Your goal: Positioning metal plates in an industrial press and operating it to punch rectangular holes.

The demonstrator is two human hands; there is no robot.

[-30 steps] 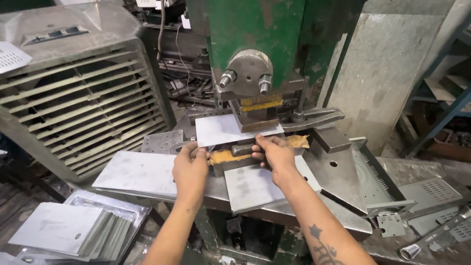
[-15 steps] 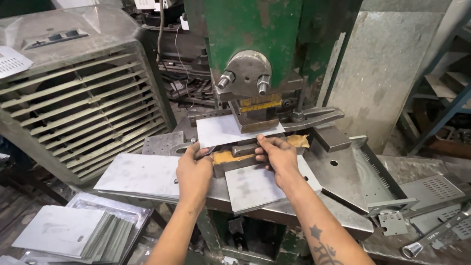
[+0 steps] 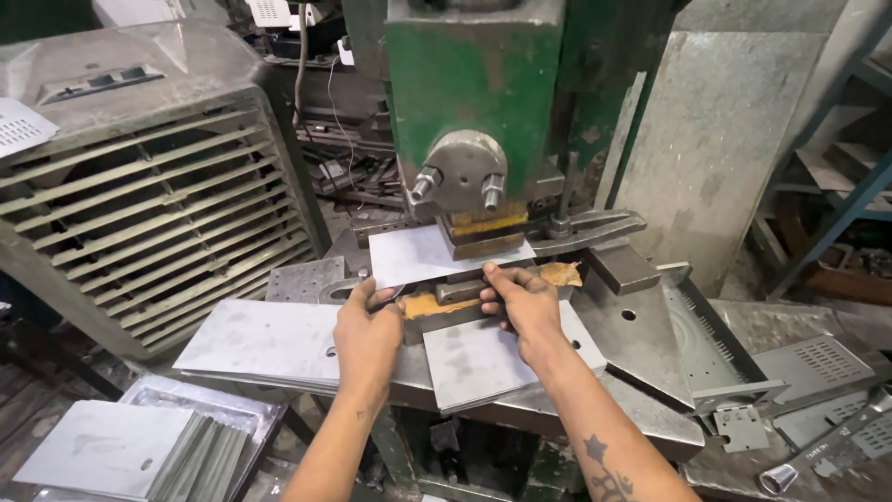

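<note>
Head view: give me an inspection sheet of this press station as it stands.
Surface: worn grey steel press bed, oily.
Job's things: flat grey sheet-metal blank lying under the green press head; another blank in front.
Clutter: stack of grey sheets at left; perforated panels at right; folded sheets in a tray below.
Grippers: left hand and right hand both press on the die block edge.
Cables: thin wires behind the press.
Surroundings: large louvred grey fan housing; blue rack.

left hand (image 3: 367,335) | right hand (image 3: 525,307) | both gripping metal sheet (image 3: 409,256) under green press (image 3: 474,93)
</note>
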